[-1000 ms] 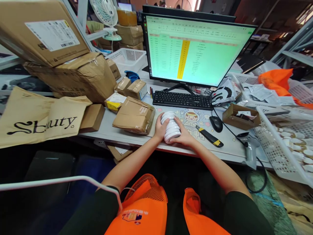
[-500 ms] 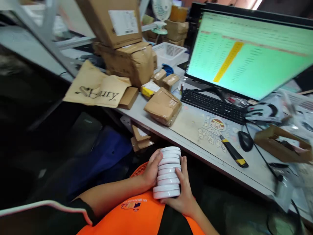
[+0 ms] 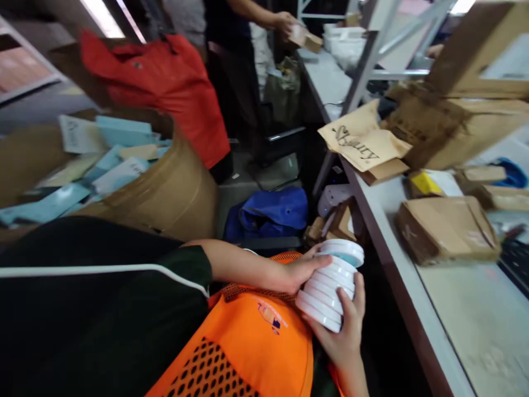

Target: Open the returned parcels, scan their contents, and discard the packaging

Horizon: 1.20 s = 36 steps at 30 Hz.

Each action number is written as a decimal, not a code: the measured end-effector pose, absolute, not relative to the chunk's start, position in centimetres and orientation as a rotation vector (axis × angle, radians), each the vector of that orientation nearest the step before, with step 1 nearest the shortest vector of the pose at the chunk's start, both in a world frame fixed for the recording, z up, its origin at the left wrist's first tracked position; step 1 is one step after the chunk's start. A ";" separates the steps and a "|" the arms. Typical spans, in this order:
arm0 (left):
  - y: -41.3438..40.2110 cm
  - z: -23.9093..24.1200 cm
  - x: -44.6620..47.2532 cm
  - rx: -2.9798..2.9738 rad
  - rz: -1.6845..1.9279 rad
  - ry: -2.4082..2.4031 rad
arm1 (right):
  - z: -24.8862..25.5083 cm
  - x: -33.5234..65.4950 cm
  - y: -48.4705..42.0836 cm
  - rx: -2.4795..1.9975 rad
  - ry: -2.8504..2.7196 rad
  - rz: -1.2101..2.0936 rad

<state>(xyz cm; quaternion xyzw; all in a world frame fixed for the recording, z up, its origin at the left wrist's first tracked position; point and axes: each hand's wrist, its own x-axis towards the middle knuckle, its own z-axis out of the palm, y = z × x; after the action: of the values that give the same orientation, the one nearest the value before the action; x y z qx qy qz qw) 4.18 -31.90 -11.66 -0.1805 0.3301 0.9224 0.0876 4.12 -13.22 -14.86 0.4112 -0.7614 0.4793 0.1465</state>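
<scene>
A stack of flat round white lid-like discs (image 3: 328, 289) is held between my two hands in front of my orange vest. My left hand (image 3: 303, 271) grips the stack near its upper end, its thumb laid across the discs. The top disc (image 3: 342, 251) tips away from the others, leaving a gap with a pale blue-green surface showing under it. From below and the right, my right hand (image 3: 349, 325) supports the stack, thumb and fingers wrapped around its side. Some fingers of both hands are hidden behind the discs.
A large cardboard drum (image 3: 185, 187) holding pale blue packets stands left, beside a red bag (image 3: 165, 82). A blue bag (image 3: 273, 212) lies on the floor ahead. The desk (image 3: 397, 264) on the right bears cardboard boxes (image 3: 448, 229). Another person's hand (image 3: 284, 23) holds a small box farther back.
My view has swung left, bringing the drum and bags in and the monitor out. The stack now leans, and its top disc has tilted apart from those below.
</scene>
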 end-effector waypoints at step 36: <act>-49.5 -8.3 -6.3 -0.510 3.209 1.365 | -15.6 -7.1 -33.3 1.235 -1.775 1.361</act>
<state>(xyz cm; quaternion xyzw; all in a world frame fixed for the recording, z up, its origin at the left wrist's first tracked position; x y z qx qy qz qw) -6.32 -49.50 -8.27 -0.1421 0.3802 0.8939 -0.1902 -7.06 -33.29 -15.56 0.4625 -0.6652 0.5099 0.2891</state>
